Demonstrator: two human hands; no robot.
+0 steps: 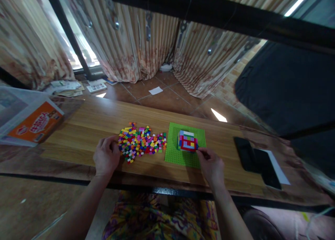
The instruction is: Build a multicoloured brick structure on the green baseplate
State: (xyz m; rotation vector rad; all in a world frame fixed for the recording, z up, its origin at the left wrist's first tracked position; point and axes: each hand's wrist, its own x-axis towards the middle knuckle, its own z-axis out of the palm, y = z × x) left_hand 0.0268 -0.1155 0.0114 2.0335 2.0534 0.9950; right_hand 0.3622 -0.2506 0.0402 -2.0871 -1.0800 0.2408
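Many small coloured toy bricks (142, 141) lie in a loose pile on the wooden table. My left hand (106, 154) rests at the left edge of the pile, fingers curled in towards the bricks; what they hold, if anything, is hidden. Right of the pile lies a green studded baseplate (171, 156). A boxy brick structure (187, 141) in red, white, blue and yellow stands on it. My right hand (211, 163) pinches at the structure's near right corner, with its fingertips closed on a small brick there.
A clear plastic box with an orange label (39, 123) stands at the table's left end. Dark flat devices (247, 154) and a white sheet (278, 168) lie on the right. A black metal bar (167, 2) crosses overhead. Papers (65, 87) lie beyond the table's far edge.
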